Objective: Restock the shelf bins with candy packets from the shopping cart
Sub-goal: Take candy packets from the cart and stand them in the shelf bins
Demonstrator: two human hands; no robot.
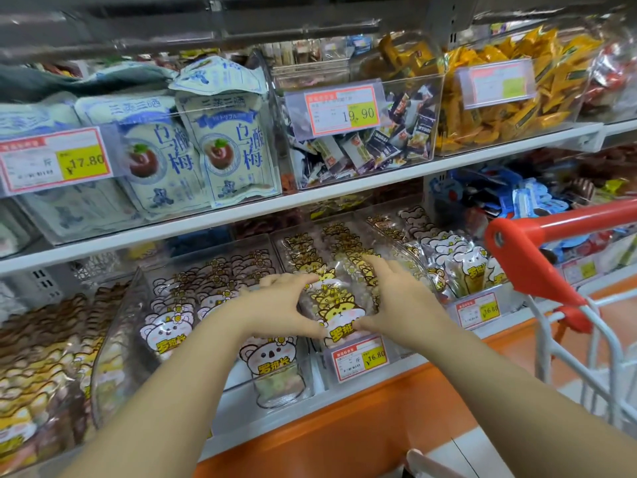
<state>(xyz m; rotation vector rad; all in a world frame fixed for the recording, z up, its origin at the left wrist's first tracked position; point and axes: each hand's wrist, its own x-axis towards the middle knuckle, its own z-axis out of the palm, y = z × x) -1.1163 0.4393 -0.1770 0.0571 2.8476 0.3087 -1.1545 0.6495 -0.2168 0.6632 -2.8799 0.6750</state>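
As left hand (279, 305) and right hand (396, 301) clamp one stack of candy packets (339, 307) over the middle lower-shelf bin (406, 250): bin apparently part-filled; shopping cart (551, 219) contents unseen, remainder unknown.

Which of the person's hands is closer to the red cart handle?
Right. The right hand holds the yellow cat packets on the side toward the red cart handle; the left hand holds their far side.

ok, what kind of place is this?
Very likely a shop's snack aisle: clear shelf bins full of candy packets, printed price tags on their fronts, and a red-handled shopping cart at the right.
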